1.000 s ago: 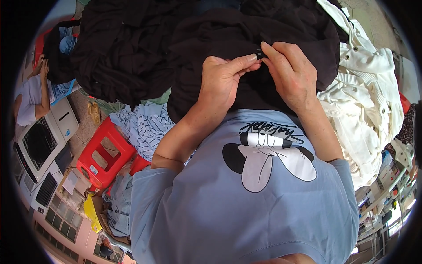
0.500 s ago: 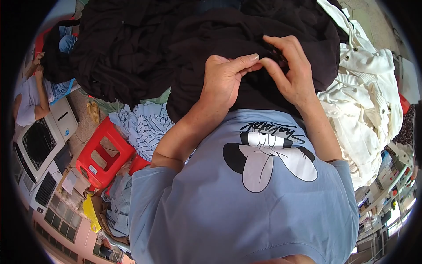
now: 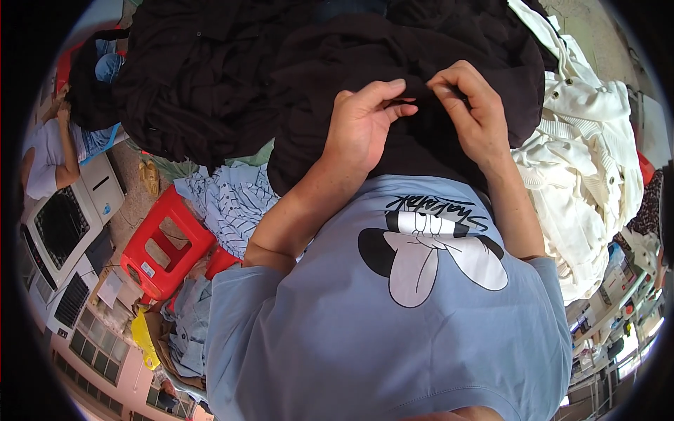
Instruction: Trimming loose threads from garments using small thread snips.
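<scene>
A heap of black garments [image 3: 210, 77] spreads in front of me, and its near cloth [image 3: 330, 63] reaches my waist. Over this cloth is my left hand [image 3: 363, 126], palm partly turned up, its thumb and a bent finger apart with a gap between them. Its other fingers are mostly hidden. Close to its right, my right hand [image 3: 474, 112] has thumb and forefinger pinched together above the black cloth. Whatever lies in that pinch, perhaps a bit of cloth or thread, is too small and dark to make out.
White garments with buttons [image 3: 569, 175] are piled at the right. On the left are a red plastic stool [image 3: 168, 242], a striped light-blue garment [image 3: 228, 200] and a container of denim clothes [image 3: 189, 330]. Another person [image 3: 49, 158] works at the far left, near a white machine [image 3: 70, 210].
My hands have drawn apart; their thumb tips were together before. The left thumb has lifted off its finger, and the right thumb and forefinger have closed into a pinch.
</scene>
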A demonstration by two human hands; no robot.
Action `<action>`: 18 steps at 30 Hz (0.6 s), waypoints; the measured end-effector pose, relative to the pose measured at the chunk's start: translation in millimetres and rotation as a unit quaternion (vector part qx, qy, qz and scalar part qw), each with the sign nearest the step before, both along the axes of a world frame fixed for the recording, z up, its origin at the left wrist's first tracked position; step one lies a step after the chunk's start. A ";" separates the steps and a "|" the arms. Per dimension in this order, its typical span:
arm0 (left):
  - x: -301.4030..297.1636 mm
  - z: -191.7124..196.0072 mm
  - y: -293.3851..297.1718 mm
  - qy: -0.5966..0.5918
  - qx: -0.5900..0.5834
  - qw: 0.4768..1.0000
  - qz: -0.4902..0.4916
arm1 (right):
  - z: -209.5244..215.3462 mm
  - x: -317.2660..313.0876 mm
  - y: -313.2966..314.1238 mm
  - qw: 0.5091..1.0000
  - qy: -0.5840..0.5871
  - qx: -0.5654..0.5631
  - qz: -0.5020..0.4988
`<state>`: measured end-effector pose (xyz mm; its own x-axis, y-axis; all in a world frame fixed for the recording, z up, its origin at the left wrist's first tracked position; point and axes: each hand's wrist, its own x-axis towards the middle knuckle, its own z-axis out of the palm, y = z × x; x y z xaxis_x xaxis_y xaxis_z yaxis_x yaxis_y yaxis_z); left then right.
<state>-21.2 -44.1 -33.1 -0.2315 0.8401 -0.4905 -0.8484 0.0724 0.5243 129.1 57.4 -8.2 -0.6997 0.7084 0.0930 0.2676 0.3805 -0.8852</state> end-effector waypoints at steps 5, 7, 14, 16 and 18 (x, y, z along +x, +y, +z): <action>-6.2 3.9 -4.9 -0.022 -0.010 1.000 -0.008 | -2.2 7.1 3.5 0.999 0.009 -0.032 -0.040; -1.5 6.4 -6.7 0.016 0.010 1.000 0.017 | 8.1 1.6 -7.2 0.998 0.008 0.001 -0.065; 2.3 18.8 -5.9 0.018 0.008 0.999 0.035 | 12.8 -4.0 -20.1 0.982 -0.056 0.175 -0.037; 2.9 17.4 -7.4 0.020 0.027 0.999 0.035 | 10.6 -4.6 -20.7 0.976 -0.056 0.210 -0.032; 3.5 17.9 -7.4 0.018 0.023 0.999 0.033 | 8.9 -5.0 -20.4 0.970 -0.060 0.231 -0.036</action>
